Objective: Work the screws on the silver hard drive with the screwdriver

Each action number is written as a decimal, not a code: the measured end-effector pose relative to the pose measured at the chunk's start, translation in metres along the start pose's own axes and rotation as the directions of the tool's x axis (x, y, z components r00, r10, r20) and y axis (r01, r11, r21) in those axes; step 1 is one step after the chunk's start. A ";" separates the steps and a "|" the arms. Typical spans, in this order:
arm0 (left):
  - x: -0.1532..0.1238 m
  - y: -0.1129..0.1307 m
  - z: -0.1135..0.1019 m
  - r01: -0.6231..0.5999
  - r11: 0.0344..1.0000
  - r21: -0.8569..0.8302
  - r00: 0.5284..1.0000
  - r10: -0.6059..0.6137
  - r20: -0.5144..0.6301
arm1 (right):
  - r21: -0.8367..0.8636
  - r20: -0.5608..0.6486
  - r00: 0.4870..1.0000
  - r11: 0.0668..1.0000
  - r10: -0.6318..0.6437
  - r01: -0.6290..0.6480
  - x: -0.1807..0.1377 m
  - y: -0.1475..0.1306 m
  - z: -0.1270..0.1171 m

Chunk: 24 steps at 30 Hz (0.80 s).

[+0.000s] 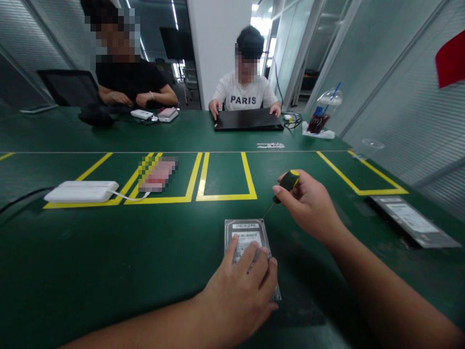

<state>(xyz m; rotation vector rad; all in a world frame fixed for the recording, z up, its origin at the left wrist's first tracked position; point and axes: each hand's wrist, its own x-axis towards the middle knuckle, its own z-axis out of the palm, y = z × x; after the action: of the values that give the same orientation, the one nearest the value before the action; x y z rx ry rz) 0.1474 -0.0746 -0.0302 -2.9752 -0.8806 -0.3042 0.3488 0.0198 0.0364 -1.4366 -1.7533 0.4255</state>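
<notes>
A silver hard drive (244,230) lies flat on the green table (109,261) in front of me. My left hand (241,286) rests on its near half, fingers pressing down on the labelled top. My right hand (308,206) is closed round a screwdriver (285,185) with a yellow and black handle. The thin shaft slants down to the drive's far right corner, where its tip touches or nearly touches.
Yellow tape boxes (225,196) mark the table beyond the drive. A white box with a cable (82,191) lies at the left, a grey antistatic bag (412,220) at the right. Two people sit at the far side with a closed laptop (249,119); a drink cup (323,112) stands there.
</notes>
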 end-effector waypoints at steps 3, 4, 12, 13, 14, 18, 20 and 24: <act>0.001 0.000 0.001 -0.004 1.000 0.013 1.000 0.004 -0.009 | 0.019 0.002 1.000 1.000 -0.006 0.006 0.000 0.002 0.000; 0.001 0.000 0.001 -0.004 1.000 0.015 1.000 0.004 -0.011 | 0.030 0.003 1.000 1.000 -0.007 0.006 0.000 0.003 0.000; 0.001 0.000 0.001 -0.003 1.000 0.012 1.000 0.004 -0.013 | 0.080 -0.002 1.000 0.997 0.007 -0.007 0.003 0.004 0.002; 0.001 0.000 0.001 -0.005 1.000 0.012 1.000 0.005 -0.015 | 0.087 -0.002 1.000 0.996 0.009 -0.009 0.004 0.005 0.003; 0.000 0.000 0.002 -0.003 1.000 0.013 1.000 0.004 -0.018 | 0.091 -0.003 1.000 0.996 0.012 -0.012 0.004 0.005 0.003; 0.000 0.000 0.003 -0.003 1.000 0.019 0.999 0.004 -0.033 | 0.112 -0.004 1.000 0.994 0.012 -0.011 0.003 0.008 0.005; 0.000 0.000 0.004 -0.006 1.000 0.022 0.999 0.007 -0.032 | 0.118 0.000 1.000 0.993 0.008 -0.008 0.003 0.010 0.006; 0.000 0.000 0.003 -0.003 1.000 0.021 0.999 0.004 -0.039 | 0.104 -0.006 1.000 0.995 0.005 -0.004 0.003 0.011 0.005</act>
<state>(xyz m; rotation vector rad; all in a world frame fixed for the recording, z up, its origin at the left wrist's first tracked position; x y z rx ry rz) 0.1480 -0.0742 -0.0331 -2.9405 -0.8692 -0.3497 0.3519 0.0270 0.0266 -1.3672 -1.6981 0.5075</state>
